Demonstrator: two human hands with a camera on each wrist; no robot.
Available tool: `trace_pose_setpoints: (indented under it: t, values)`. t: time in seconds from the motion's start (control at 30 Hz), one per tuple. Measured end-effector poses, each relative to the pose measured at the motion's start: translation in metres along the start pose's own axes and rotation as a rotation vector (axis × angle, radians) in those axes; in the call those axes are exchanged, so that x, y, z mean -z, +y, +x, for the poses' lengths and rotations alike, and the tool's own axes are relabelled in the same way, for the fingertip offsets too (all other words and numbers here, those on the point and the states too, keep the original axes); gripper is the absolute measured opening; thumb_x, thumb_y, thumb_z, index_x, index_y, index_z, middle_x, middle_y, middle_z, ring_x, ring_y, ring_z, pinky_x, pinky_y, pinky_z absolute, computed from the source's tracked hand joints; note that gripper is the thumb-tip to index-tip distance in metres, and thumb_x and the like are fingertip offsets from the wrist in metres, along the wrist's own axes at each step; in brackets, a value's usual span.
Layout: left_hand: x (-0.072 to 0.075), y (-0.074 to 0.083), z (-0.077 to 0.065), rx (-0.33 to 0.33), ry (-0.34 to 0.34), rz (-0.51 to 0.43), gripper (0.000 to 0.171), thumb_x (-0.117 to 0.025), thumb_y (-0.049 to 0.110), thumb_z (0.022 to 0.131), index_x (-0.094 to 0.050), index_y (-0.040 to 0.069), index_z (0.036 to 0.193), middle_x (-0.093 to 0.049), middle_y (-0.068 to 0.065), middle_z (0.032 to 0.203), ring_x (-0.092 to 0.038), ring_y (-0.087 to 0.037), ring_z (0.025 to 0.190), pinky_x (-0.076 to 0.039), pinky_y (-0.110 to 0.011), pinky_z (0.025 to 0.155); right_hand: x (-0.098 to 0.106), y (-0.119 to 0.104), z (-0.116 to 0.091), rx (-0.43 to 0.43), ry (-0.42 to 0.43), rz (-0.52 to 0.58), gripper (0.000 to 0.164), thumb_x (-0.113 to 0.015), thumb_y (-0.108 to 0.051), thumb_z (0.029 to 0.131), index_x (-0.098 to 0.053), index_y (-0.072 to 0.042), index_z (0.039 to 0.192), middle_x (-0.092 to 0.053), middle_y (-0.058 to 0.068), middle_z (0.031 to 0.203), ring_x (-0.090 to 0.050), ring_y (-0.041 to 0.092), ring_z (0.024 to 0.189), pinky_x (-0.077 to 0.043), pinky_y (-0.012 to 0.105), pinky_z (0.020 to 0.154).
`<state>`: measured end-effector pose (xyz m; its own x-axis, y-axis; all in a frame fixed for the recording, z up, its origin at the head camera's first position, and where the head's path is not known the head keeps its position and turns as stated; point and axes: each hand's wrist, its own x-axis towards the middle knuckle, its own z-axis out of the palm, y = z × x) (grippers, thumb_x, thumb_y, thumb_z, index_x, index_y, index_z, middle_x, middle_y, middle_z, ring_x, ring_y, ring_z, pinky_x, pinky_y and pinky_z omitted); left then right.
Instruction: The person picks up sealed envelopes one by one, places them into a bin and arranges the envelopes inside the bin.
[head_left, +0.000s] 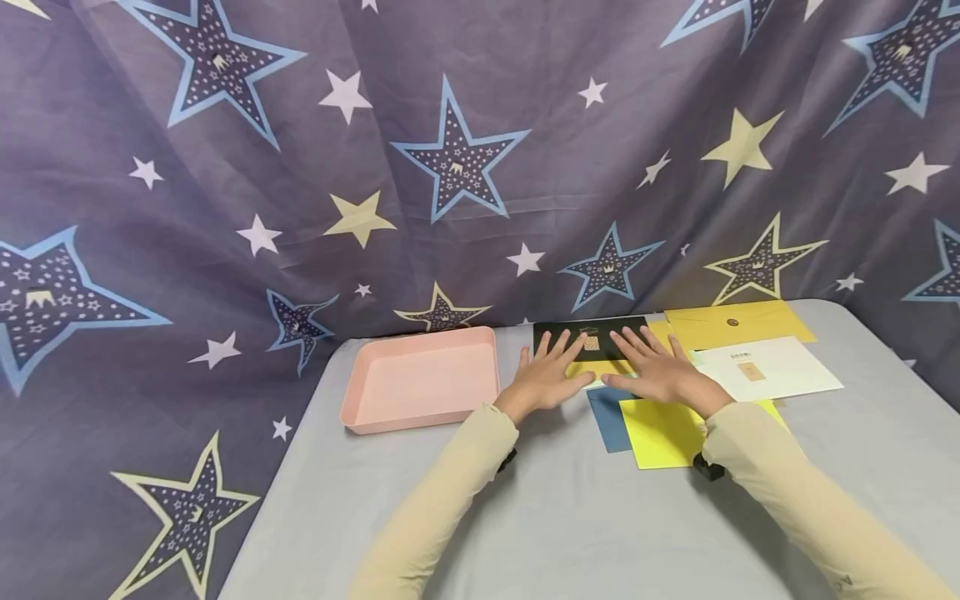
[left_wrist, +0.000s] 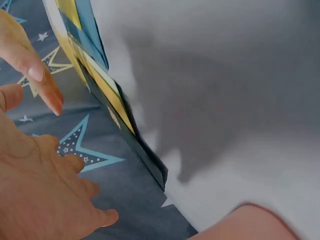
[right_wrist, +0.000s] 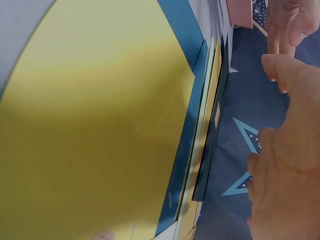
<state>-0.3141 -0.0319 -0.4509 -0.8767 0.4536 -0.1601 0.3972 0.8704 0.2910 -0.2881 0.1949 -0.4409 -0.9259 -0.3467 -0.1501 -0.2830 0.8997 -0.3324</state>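
Observation:
My left hand (head_left: 546,382), fingers spread and straight, is held palm down over the left part of a group of envelopes. Beside it my right hand (head_left: 663,375) is spread the same way, the two thumbs close together. Beyond the fingertips lies a black envelope (head_left: 633,325) with a small tan label, overlapping a mustard envelope (head_left: 600,367). Nearer me are a blue envelope (head_left: 607,423) and a bright yellow one (head_left: 660,437). To the right lie a white envelope (head_left: 795,367) and a larger mustard envelope (head_left: 772,321) with a dark round seal. Both hands are empty.
A shallow pink tray (head_left: 423,379) stands left of the envelopes. Everything lies on a table with a pale grey cloth (head_left: 585,533). A dark curtain with stars (head_left: 525,208) hangs right behind the table's back edge.

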Motion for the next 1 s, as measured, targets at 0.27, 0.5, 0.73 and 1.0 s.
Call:
trace_pose_setpoints:
  t: [0.27, 0.5, 0.73, 1.0]
  values:
    - [0.023, -0.002, -0.009, 0.048, 0.071, -0.073, 0.071, -0.032, 0.064, 0.103, -0.009, 0.036, 0.163, -0.010, -0.001, 0.172, -0.002, -0.031, 0.160, -0.005, -0.063, 0.130, 0.010, 0.001, -0.001, -0.013, -0.027, -0.019, 0.093, -0.039, -0.072, 0.098, -0.008, -0.013, 0.164, -0.004, 0.019, 0.170, 0.004, 0.047, 0.156, 0.014, 0.072, 0.122]
    - [0.055, -0.019, -0.019, 0.174, 0.211, -0.134, 0.073, -0.045, 0.045, 0.102, -0.018, 0.018, 0.164, -0.024, -0.018, 0.167, -0.021, -0.043, 0.155, -0.021, -0.058, 0.129, 0.026, 0.005, -0.002, -0.018, -0.081, 0.036, 0.097, -0.040, -0.074, 0.097, -0.005, -0.014, 0.164, -0.002, 0.021, 0.170, 0.006, 0.049, 0.155, 0.016, 0.074, 0.120]
    - [0.077, -0.041, -0.024, 0.325, 0.201, -0.185, 0.079, -0.053, 0.040, 0.101, -0.013, 0.012, 0.164, -0.050, -0.026, 0.149, -0.063, -0.033, 0.105, -0.055, -0.045, 0.097, 0.050, 0.010, 0.003, -0.015, -0.105, 0.074, 0.095, -0.040, -0.070, 0.099, -0.005, -0.009, 0.164, -0.002, 0.026, 0.169, 0.006, 0.053, 0.153, 0.010, 0.078, 0.118]
    - [0.088, -0.058, -0.034, 0.329, 0.193, -0.031, 0.026, -0.060, 0.025, 0.096, -0.070, 0.001, 0.100, -0.072, -0.017, 0.110, -0.068, -0.030, 0.095, -0.061, -0.041, 0.088, 0.081, 0.010, 0.013, -0.025, -0.085, 0.077, 0.086, -0.046, -0.057, 0.103, -0.026, 0.006, 0.157, -0.028, 0.037, 0.157, -0.026, 0.059, 0.145, -0.025, 0.075, 0.118]
